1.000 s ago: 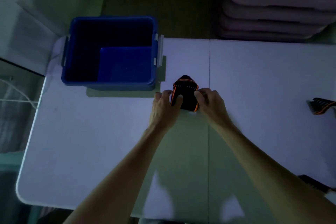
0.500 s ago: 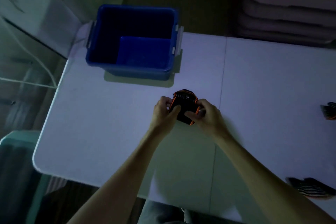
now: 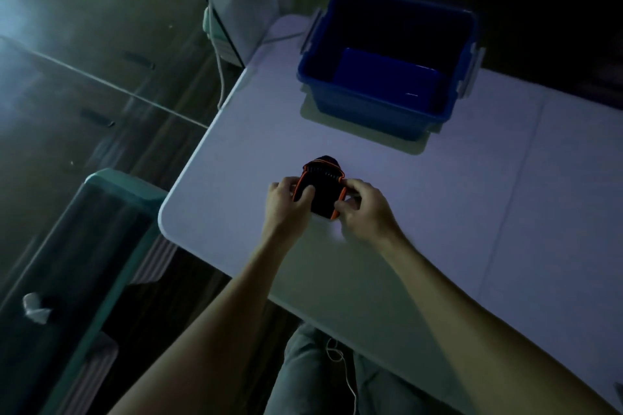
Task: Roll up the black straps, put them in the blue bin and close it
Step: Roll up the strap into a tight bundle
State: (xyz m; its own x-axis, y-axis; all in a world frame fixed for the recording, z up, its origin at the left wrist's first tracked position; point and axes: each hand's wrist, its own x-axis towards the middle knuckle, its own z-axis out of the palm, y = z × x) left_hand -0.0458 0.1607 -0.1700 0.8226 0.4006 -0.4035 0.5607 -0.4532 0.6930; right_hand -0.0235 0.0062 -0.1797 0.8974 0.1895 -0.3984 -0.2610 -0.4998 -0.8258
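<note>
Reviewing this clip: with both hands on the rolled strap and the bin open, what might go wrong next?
The black strap is gripped only at its sides by the left hand and right hand, so it may unroll when lifted. The blue bin sits apart, so a toss could miss. Dim light hides the lid.

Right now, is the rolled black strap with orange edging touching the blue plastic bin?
Apart. The head view shows bare white table between the rolled black strap and the blue plastic bin.

The left hand (image 3: 286, 202) thumb now lies further across the rolled black strap (image 3: 320, 189); the right hand (image 3: 362, 209) fingertips have curled closer around its orange edge, seemingly tightening the roll.
</note>
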